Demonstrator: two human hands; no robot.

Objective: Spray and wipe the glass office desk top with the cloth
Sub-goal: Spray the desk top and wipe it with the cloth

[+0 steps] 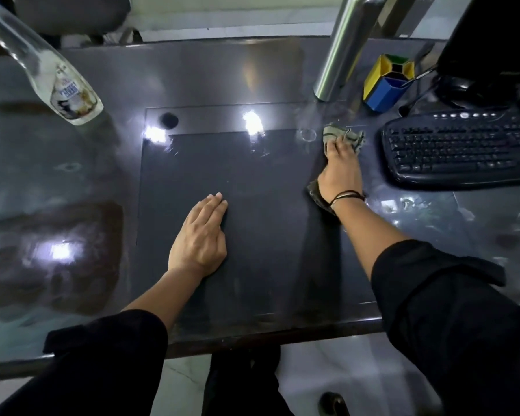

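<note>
The dark glass desk top (252,223) fills the view and reflects ceiling lights. My right hand (341,166) lies flat on a grey-green cloth (347,136) and presses it onto the glass at the far right, just left of the keyboard. Cloth shows past the fingertips and under the wrist. My left hand (200,238) rests flat on the glass near the middle, fingers straight and together. A clear bottle (47,67) with a printed label stands at the far left; its top runs out of view.
A black keyboard (463,145) lies at the right. Behind it stand a yellow-blue pen holder (386,82), a steel bottle (341,52) and a monitor base (490,88) with cables. A round hole (168,121) sits in the desk far left of centre. The near desk edge (267,334) is close to my body.
</note>
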